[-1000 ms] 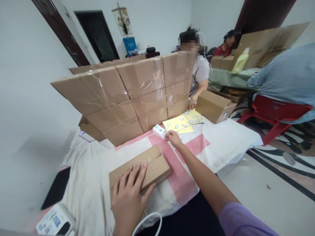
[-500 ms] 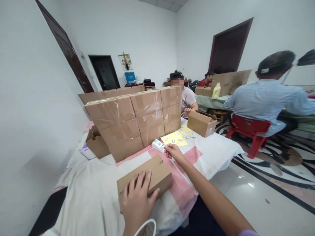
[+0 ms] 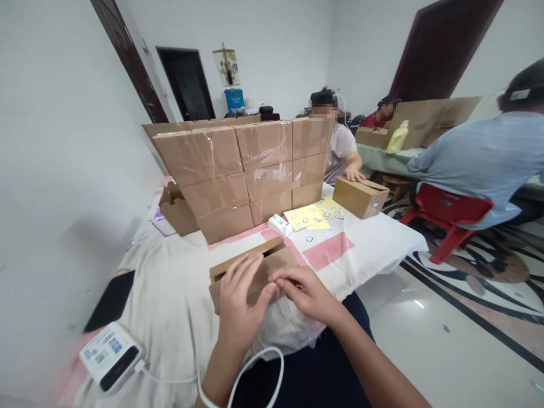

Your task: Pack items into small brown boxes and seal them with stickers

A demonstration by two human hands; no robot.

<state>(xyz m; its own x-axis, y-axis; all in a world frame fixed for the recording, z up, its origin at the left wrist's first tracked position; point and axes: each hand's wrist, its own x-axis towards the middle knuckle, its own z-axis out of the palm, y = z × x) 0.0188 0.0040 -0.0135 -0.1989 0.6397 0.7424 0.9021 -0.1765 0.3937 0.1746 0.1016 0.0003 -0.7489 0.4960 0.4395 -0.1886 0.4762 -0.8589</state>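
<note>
A small brown cardboard box [image 3: 278,258] lies in front of me, its top edge a little ajar with a dark gap. My left hand [image 3: 242,292] rests on the box, fingers stretched across it and thumb pointing to the right. Close to that thumb, my right hand [image 3: 304,292] is pinched at the box's near side. Whatever its fingertips hold, if anything, is hidden. Beyond the box sits a small white device [image 3: 280,225], beside yellow sheets [image 3: 304,216] dotted with small pale labels.
A wall of taped cartons [image 3: 267,170] stands across the table. An open box [image 3: 181,212] is at left, another carton [image 3: 359,197] at right under a co-worker's hand [image 3: 353,170]. A white power bank [image 3: 111,357] with a cable and a black slab [image 3: 109,300] lie at lower left.
My right hand has come back from the white device to the box, beside my left thumb. The box has tilted and its top gap shows. The co-worker's hand now rests on the right carton.
</note>
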